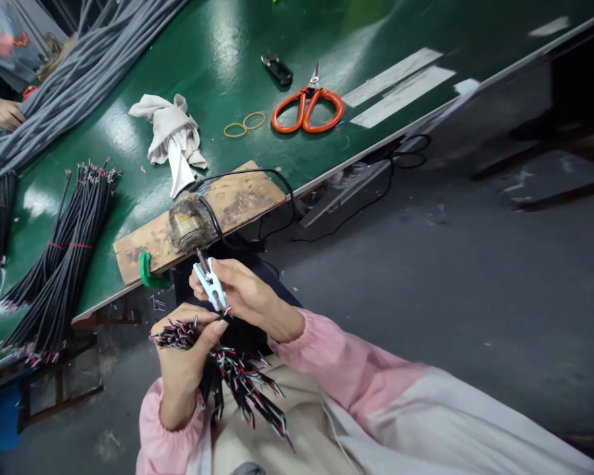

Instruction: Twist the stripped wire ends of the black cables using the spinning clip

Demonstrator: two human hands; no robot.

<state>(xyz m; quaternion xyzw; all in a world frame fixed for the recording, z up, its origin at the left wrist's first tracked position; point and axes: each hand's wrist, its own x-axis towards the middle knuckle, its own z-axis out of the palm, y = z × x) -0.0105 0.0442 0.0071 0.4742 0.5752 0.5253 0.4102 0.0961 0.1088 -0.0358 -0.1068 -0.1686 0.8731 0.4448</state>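
Left hand (185,353) clutches thin black cables with red-and-white tips (252,386); right hand (247,290) pinches a pale-blue plastic clip (209,284), seemingly touching one tip.

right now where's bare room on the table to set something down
Bare green tabletop lies beyond the white cloth, between grey cables and black snips; another patch separates cloth from black wire bundles. Crowded: left, cables and bundles.

At the near edge of the worktop (188,72) lies a board (252,194) bearing a motor (189,225), a clamp (146,267) at its left end. Behind is a cloth (167,132); right of that, rubber bands (245,125), scissors (304,109), then paper strips (403,97), with snips (278,70) behind the scissors. Cable bundles (76,244) lie left of the board, before a sheaf of cables (74,92). Before the motor, the right grip (245,287) holds a clip (209,285), the left grip (183,363) wires (250,386).
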